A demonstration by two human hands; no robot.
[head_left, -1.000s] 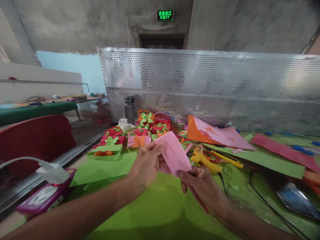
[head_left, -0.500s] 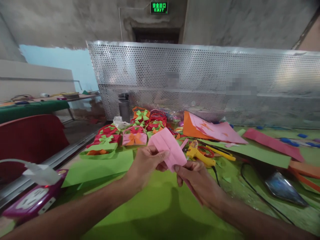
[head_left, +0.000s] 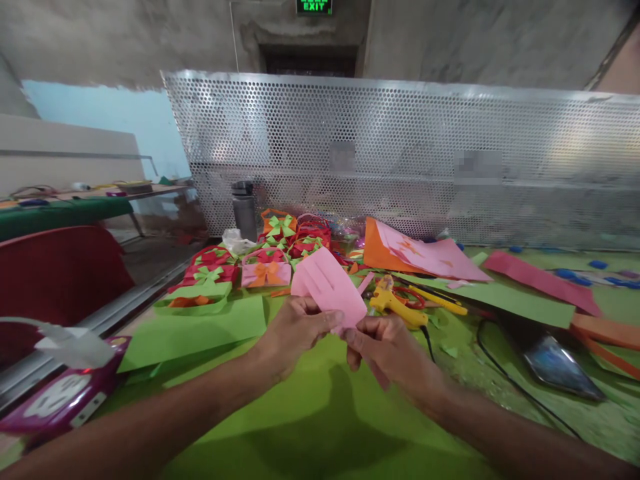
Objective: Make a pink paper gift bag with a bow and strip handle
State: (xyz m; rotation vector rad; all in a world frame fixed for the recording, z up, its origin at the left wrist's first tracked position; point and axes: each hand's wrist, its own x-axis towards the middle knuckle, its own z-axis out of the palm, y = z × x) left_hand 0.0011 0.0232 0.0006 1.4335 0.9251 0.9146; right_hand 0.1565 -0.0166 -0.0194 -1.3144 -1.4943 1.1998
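A folded piece of pink paper or felt, with crease lines across its face, is held up in front of me. My left hand pinches its lower left edge between thumb and fingers. At the lower right corner my right hand is closed on the same pink piece. A narrow pink strip hangs below the right fingers; where its upper end goes is hidden. Behind the hands stand small finished bags with bows, among them a pink bag with an orange bow and a green bag.
Right of the hands lies a yellow glue gun with a black cord. Further right are a phone and coloured sheets. A purple power strip sits at left, a grey bottle behind. Perforated metal panel closes off the back.
The pink piece has turned slightly and shows more of its face. Both hands stay closed on it, the fingers having shifted a little closer together. The whole view has shifted slightly.
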